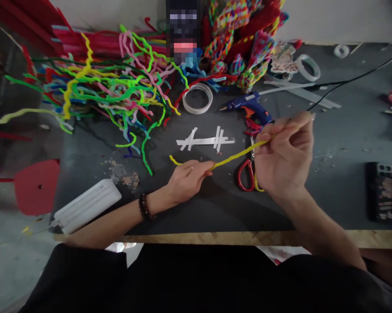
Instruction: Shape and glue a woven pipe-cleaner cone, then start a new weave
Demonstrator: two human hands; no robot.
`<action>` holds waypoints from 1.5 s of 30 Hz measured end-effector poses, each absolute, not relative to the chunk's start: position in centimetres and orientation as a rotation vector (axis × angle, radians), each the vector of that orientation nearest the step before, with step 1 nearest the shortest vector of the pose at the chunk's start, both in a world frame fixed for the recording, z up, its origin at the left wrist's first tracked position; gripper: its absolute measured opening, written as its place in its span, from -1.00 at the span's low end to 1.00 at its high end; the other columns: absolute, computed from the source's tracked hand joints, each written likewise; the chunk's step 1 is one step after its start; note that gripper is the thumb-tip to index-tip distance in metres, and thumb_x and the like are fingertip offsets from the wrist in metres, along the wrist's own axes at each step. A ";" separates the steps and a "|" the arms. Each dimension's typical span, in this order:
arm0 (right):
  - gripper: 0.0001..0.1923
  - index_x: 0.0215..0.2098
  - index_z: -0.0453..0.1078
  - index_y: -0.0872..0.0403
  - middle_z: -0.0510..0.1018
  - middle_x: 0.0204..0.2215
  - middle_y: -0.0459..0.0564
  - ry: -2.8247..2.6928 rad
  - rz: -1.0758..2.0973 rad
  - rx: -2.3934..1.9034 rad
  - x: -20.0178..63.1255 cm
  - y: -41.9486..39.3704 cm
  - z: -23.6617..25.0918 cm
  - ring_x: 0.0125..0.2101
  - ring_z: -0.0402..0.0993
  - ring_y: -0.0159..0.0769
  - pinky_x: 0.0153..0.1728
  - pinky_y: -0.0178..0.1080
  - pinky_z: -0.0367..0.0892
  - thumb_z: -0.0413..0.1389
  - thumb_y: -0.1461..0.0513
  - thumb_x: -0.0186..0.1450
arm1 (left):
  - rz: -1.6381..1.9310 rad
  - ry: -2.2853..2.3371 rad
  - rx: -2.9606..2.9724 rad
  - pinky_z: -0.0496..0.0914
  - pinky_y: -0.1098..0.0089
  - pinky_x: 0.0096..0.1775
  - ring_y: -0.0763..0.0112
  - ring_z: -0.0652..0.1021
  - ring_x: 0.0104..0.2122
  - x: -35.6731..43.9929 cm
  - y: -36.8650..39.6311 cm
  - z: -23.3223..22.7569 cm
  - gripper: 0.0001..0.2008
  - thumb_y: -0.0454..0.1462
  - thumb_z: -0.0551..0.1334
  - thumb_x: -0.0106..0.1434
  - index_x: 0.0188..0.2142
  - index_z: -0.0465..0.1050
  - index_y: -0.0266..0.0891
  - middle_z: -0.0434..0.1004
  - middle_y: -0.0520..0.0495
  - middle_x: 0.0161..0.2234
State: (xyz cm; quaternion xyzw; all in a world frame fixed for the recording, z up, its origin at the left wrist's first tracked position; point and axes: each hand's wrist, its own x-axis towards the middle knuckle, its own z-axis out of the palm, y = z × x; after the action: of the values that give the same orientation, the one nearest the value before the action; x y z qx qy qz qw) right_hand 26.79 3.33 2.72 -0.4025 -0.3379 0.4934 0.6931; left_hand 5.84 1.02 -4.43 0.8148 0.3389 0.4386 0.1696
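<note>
A yellow pipe cleaner [236, 155] stretches between my two hands, slanting up to the right above the dark table. My left hand [188, 180] pinches it toward its left end, and a short tail sticks out past the fingers. Farther up, my right hand [285, 152] grips the other end between thumb and fingers. Red-handled scissors [246, 175] lie just beside my right hand, partly hidden by it. Beyond my hands, crossed white strips [204, 141] lie flat on the table. A blue glue gun [249, 105] rests behind my right hand.
A tangled heap of coloured pipe cleaners [111, 91] covers the back left. Tape rolls [197, 99] and colourful woven pieces [238, 43] are at the back. A white power bank-like box [88, 206] sits front left, a phone [386, 191] at right. A black cable [355, 80] crosses the right side.
</note>
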 end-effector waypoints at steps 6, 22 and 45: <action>-0.67 -0.39 0.32 -0.10 0.33 -0.51 -0.18 -0.977 1.003 -0.863 25.2 1.4 3.3 -0.51 0.29 -0.32 -0.45 -0.17 0.29 0.42 0.14 0.25 | 1.046 1.187 1.978 0.42 0.58 -0.36 0.62 0.58 -0.48 5.1 3.1 -4.0 -0.78 -0.40 0.15 0.49 -0.26 0.53 -0.20 0.59 0.12 -0.47; -0.71 -0.40 0.36 -0.09 0.33 -0.52 -0.21 -0.879 0.979 -0.828 25.9 3.7 0.8 -0.52 0.31 -0.35 -0.45 -0.20 0.31 0.41 0.26 0.19 | 0.808 1.259 1.773 0.36 0.46 -0.39 0.53 0.56 -0.51 5.1 3.5 -2.7 -0.69 -0.29 0.15 0.52 -0.34 0.59 -0.21 0.61 0.08 -0.52; -0.60 -0.47 0.29 -0.03 0.36 -0.50 -0.22 -0.708 1.249 -0.935 30.4 6.2 1.6 -0.48 0.32 -0.47 -0.44 -0.26 0.30 0.44 0.39 0.13 | 0.539 0.877 0.784 0.16 0.51 -0.50 0.59 0.35 -0.57 7.7 -1.1 -1.8 -0.70 -0.20 0.12 0.53 -0.34 0.41 -0.24 0.41 0.06 -0.55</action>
State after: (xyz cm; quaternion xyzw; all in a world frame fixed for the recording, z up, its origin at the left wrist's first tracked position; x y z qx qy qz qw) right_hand 30.44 6.19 1.56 -0.4125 -0.3123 0.5507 0.6550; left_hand 7.70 -1.09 -1.83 0.3654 0.4086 0.2513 0.7978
